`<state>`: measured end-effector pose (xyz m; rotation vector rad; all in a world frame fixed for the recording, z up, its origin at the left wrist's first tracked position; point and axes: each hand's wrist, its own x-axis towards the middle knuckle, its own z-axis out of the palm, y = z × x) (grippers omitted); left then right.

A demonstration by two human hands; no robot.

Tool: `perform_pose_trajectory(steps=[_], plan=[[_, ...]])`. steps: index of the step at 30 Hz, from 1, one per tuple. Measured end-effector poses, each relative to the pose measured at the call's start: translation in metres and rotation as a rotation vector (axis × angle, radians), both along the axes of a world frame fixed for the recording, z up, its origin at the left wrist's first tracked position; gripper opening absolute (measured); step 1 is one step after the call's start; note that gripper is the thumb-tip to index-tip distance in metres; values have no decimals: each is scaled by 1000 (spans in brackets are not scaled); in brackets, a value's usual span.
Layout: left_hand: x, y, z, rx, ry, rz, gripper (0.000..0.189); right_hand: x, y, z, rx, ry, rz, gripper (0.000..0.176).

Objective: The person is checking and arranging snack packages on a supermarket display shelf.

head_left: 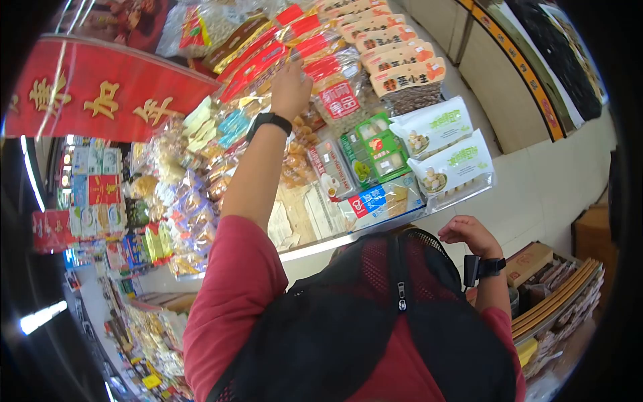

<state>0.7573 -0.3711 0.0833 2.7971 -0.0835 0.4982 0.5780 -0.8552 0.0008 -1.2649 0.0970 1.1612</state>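
My left hand point(290, 90) reaches to the far part of the display, back of the hand up. Its fingers are bent at the edge of a red-topped snack bag point(258, 70) and seem to pinch it; the fingertips are partly hidden. Just right of that hand lies a clear bag with a red label point(338, 99). My right hand point(467, 234) is held near my body with nothing in it, fingers loosely bent and thumb apart. Below it, a black device point(472, 270) sits on the wrist.
Peach-topped bags point(407, 77) stand in a row at the back. Nearer are white packs point(450, 164), a green box point(380, 144) and a blue-labelled pack point(378, 201). A red banner point(100, 90) hangs at left. Boxed goods point(529, 263) stand on the right.
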Motion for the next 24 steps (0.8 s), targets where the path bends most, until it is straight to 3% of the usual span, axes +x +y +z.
perform_pose_trajectory(steps=[2,8,13,15,24], plan=[[-47,8,7,-107,-70,8,39,8,15,1,13,17,76,27],[-223,31,-21,-288,132,407,35,28,65,7,67,21,349,27],[-377,33,-93,-255,335,542,33,30,115,14,34,-28,558,26],[-412,16,-85,-181,567,597,32,26,138,18,23,-52,629,27],[-529,-2,-128,-223,391,524,48,-29,256,11,-94,-183,623,31]])
